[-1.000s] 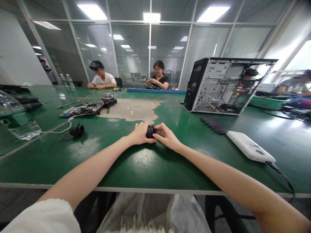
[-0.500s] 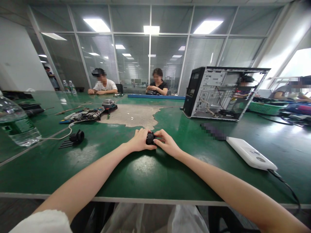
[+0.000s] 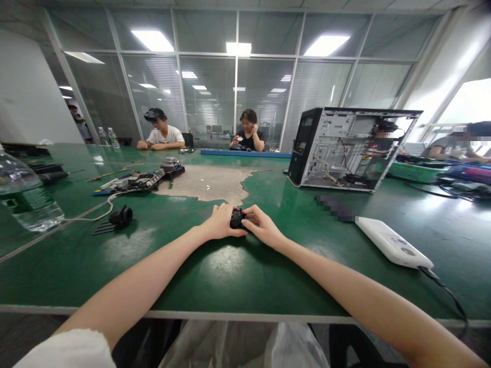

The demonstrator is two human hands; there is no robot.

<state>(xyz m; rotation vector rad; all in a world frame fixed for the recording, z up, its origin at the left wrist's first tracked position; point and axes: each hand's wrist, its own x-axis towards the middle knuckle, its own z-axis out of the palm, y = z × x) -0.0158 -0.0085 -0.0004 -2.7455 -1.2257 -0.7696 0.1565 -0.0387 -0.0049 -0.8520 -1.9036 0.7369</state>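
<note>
Between my two hands, just above or on the green tabletop (image 3: pixel 226 276), is a small black blocky part (image 3: pixel 237 219); its exact kind is too small to make out. My left hand (image 3: pixel 221 221) is closed around its left side, thumb along the near edge. From the right, the fingertips of my right hand (image 3: pixel 263 225) pinch the same part. Both hands hide much of it. Off to the left lies another black part (image 3: pixel 120 217) with a round ring and several thin prongs, apart from my hands.
An open computer case (image 3: pixel 345 148) stands back right. Nearer lies a white power bank (image 3: pixel 393 243) with a black cable. At left are a circuit board (image 3: pixel 132 181) and a water bottle (image 3: pixel 28 191). A green basket (image 3: pixel 418 171) sits far right. Several people sit around.
My hands and the black part stay almost in place. Across the table, a person in a dark top has raised one hand to the head. The view has shifted very slightly.
</note>
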